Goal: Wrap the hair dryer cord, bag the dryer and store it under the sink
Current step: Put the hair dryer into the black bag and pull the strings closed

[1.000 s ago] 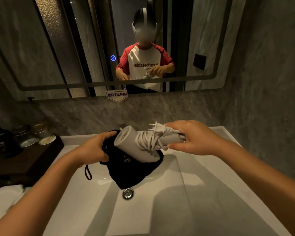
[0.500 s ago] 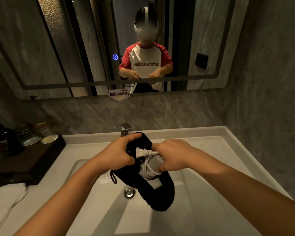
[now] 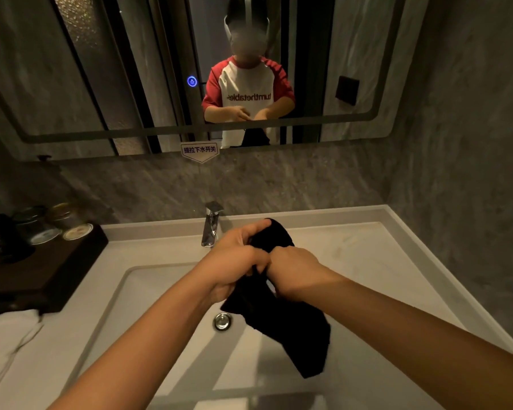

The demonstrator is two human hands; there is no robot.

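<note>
A black cloth bag (image 3: 290, 329) hangs over the white sink basin (image 3: 148, 315), bulging and drooping to the lower right. The white hair dryer and its wound cord are hidden inside it; none of it shows. My left hand (image 3: 237, 255) grips the bag's mouth from the left, fingers curled around the fabric. My right hand (image 3: 293, 270) is pushed down into the bag's opening, fingers out of sight in the cloth. The two hands touch at the bag's top, just in front of the tap.
A chrome tap (image 3: 211, 223) stands behind the hands and a drain plug (image 3: 222, 321) sits in the basin. A dark wooden tray (image 3: 42, 273) with jars is on the left counter, a white towel (image 3: 9, 341) below it. A mirror (image 3: 190, 69) hangs above.
The dryer with its wound cord went from above the bag down into it and is now out of sight. Both hands came together at the bag's mouth, which has risen around my right hand.
</note>
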